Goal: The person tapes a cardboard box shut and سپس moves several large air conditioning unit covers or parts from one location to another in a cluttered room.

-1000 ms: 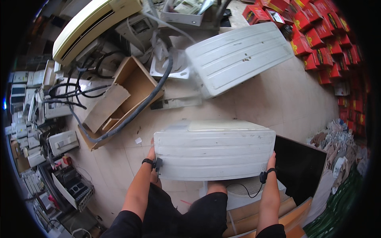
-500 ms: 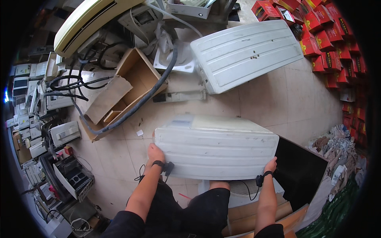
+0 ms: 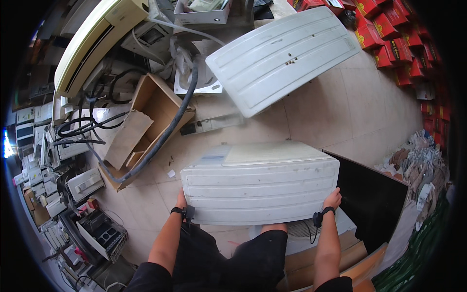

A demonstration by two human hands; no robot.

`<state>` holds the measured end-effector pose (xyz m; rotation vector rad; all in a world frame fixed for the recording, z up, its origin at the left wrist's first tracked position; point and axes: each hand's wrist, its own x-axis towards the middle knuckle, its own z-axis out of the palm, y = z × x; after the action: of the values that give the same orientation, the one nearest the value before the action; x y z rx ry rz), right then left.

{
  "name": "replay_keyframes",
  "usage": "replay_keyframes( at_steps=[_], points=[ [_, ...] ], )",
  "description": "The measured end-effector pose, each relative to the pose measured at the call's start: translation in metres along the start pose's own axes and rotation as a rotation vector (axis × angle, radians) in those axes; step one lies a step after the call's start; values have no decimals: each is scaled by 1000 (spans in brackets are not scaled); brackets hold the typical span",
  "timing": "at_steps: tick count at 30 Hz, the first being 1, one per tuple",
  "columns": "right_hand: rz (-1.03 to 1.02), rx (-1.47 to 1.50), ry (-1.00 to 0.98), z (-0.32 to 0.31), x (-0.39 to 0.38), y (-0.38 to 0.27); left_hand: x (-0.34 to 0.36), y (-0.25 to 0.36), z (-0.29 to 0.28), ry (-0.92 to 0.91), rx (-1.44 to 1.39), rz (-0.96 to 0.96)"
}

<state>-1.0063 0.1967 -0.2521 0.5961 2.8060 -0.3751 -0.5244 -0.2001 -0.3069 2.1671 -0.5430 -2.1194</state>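
White casing (image 3: 260,197), boxlike with rounded corners, is positioned directly before the person's knees. Its long face carries parallel ribs, scuffs and dirt specks; its flat top is yellowed. What its underside rests on, if anything, is hidden. Second ribbed unit (image 3: 284,61), pale and slightly glossy, lies beyond, a cluster of brown spots near its middle. Dark flat panel (image 3: 367,194), smooth and thin-edged, is just beside the casing's right end. Cream unit (image 3: 87,44), upper left, is long and curved with a dark slot. Cardboard box (image 3: 158,97), brown and open, has a ragged flap. Grey hose (image 3: 174,127), thick and matte, arcs across it. Right hand (image 3: 333,198) grips the casing's right end, fingers curled at the edge; left hand (image 3: 181,199) holds the left end, its fingers mostly concealed. Black wristband (image 3: 329,210) encircles the right wrist.
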Motion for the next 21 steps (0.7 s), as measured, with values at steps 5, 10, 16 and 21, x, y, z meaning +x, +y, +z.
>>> replay_keyframes(
  at_steps=[5,10,16,21],
  points=[
    [8,11,3,-1,2,1,21,12,-2,-126,11,16],
    [-7,55,-41,-5,3,1,53,7,-17,-231,-44,39],
    [54,504,-339,2,34,38,75,-1,-10,-354,60,-45],
    [-47,461,-298,33,45,43,115,-8,-30,-232,72,353]
  ],
)
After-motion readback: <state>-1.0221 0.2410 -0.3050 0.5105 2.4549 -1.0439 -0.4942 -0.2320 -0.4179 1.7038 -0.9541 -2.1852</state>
